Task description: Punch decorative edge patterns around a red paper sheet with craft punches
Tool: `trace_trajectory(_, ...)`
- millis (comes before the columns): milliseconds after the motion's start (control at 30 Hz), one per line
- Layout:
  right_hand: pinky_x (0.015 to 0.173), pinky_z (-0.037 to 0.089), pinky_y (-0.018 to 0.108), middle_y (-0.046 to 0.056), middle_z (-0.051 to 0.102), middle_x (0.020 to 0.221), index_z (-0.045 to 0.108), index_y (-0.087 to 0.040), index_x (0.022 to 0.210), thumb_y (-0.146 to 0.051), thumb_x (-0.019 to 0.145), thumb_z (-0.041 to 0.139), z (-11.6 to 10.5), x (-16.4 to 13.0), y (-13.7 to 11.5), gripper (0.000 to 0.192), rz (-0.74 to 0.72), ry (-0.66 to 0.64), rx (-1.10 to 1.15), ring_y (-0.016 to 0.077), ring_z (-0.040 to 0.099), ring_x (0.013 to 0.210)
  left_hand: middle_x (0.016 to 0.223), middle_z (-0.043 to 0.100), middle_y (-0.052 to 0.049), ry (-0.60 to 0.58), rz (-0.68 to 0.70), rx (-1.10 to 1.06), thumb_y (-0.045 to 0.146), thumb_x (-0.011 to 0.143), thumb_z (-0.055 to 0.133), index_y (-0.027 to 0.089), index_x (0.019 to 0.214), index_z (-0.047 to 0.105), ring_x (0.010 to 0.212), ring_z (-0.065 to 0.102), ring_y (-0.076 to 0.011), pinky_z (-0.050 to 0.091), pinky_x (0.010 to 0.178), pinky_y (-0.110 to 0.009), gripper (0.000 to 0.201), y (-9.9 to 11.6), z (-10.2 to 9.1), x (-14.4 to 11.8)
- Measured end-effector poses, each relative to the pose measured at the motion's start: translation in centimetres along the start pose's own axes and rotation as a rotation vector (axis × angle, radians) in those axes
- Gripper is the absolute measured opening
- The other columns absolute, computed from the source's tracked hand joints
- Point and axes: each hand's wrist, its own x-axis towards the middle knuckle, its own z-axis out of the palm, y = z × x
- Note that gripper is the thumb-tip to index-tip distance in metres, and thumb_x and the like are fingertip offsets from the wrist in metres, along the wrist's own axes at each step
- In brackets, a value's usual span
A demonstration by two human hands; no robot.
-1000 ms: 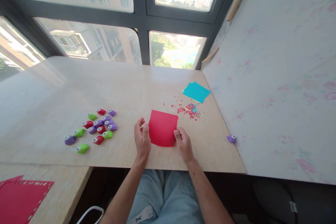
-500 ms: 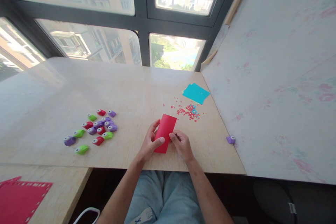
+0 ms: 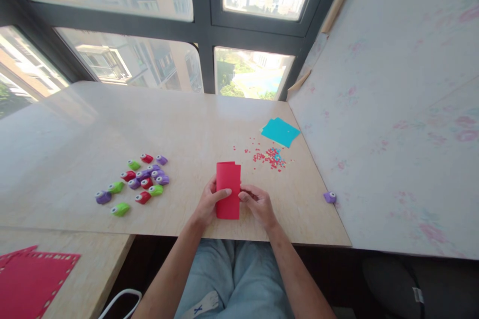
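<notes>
We are holding a folded red paper (image 3: 228, 190) down on the table (image 3: 187, 124), right at its near edge and just above our lap. Our left hand (image 3: 208, 205) is gripping the paper's left side, thumb lying across the red face with the other fingers hidden beneath or behind the edge. Our right hand (image 3: 258, 204) is pinching the right edge, its thumb and fingertips closing on the sheet. Between the 2 hands the paper is standing as a tall, narrow strip, and its far end is showing a doubled lip, so we are judging it as folded in 2 and the step in hand as settling that fold. The next move, as we are reading it, is calling for the edges to be kept lined up while a finger runs firmly along the crease.

Well to the left of our left hand, a cluster of small punches (image 3: 144, 181) in purple, red and green is lying on the table. Further left and nearer us, a red sheet with a punched border (image 3: 33, 284) is resting on a lower surface. Beyond our right hand, a scatter of tiny red bits (image 3: 267, 156) is spreading over the table, and past it 2 blue squares (image 3: 280, 131) are overlapping. Well off to the right, 1 purple punch (image 3: 330, 197) is sitting against the wall.
</notes>
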Motion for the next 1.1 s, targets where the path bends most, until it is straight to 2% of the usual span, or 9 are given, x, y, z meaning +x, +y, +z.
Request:
trace_trajectory(67,0.076,0.056,0.035,0.006,0.072,0.099,0.074,-0.025,0.101,-0.043,0.078,0.076,0.09,0.01,-0.06,0.030,0.002,0.011,0.060,0.0202,0.065,0.083,0.114,0.068,-0.016,0.008,-0.006,-0.023,0.029,0.069,0.076,0.015,0.118,0.055,0.094,0.069,-0.0289,0.058,0.077,-0.039,0.056,-0.01,-0.06,0.05)
trace_trajectory(167,0.074,0.056,0.033,0.006,0.071,0.098,0.072,-0.025,0.106,-0.041,0.078,0.076,0.16,0.05,-0.20,0.033,-0.002,0.018,0.089,0.0182,0.065,0.079,0.112,0.069,-0.017,0.000,-0.005,-0.042,0.027,0.070,0.073,0.013,0.114,0.058,0.096,0.069,-0.0300,0.058,0.079,-0.041,0.049,-0.05,-0.22,0.19)
trace_trajectory(300,0.073,0.056,0.031,0.007,0.071,0.098,0.071,-0.022,0.102,-0.043,0.074,0.079,0.20,0.11,-0.27,0.036,-0.016,0.003,0.046,0.0171,0.064,0.078,0.113,0.069,-0.016,-0.024,-0.011,-0.095,0.025,0.072,0.072,0.012,0.112,0.063,0.100,0.068,-0.0300,0.056,0.083,-0.040,0.043,-0.01,-0.38,0.28)
trace_trajectory(533,0.067,0.053,0.028,0.004,0.070,0.085,0.071,-0.021,0.098,-0.043,0.076,0.077,0.21,-0.04,-0.55,0.031,-0.001,-0.091,-0.054,0.0165,0.063,0.073,0.115,0.069,-0.017,-0.016,-0.097,-0.146,0.026,0.068,0.076,0.012,0.111,0.066,0.103,0.066,-0.0324,0.054,0.085,-0.039,0.046,0.18,-0.13,-0.09)
trace_trajectory(700,0.071,0.053,0.028,0.004,0.071,0.089,0.072,-0.021,0.094,-0.039,0.080,0.075,0.22,-0.10,-0.69,0.024,-0.015,-0.138,-0.051,0.0174,0.065,0.078,0.116,0.069,-0.017,-0.071,-0.105,-0.092,0.026,0.068,0.077,0.012,0.115,0.065,0.102,0.067,-0.0315,0.054,0.083,-0.037,0.050,-0.42,-0.30,-0.09)
trace_trajectory(967,0.070,0.053,0.029,0.005,0.074,0.090,0.074,-0.021,0.093,-0.040,0.080,0.073,0.10,0.05,-0.06,0.023,-0.022,-0.075,-0.092,0.0181,0.067,0.078,0.114,0.069,-0.017,-0.093,-0.090,-0.065,0.027,0.067,0.080,0.012,0.109,0.067,0.099,0.067,-0.0285,0.053,0.082,-0.034,0.047,-0.49,-0.23,0.04)
trace_trajectory(1100,0.070,0.053,0.029,0.005,0.074,0.088,0.075,-0.021,0.089,-0.040,0.080,0.073,0.13,0.05,0.17,0.020,-0.016,-0.028,-0.103,0.0177,0.067,0.076,0.107,0.070,-0.015,-0.032,-0.081,-0.047,0.027,0.065,0.082,0.012,0.105,0.067,0.088,0.068,-0.0240,0.053,0.077,-0.032,0.045,-0.49,-0.10,0.08)
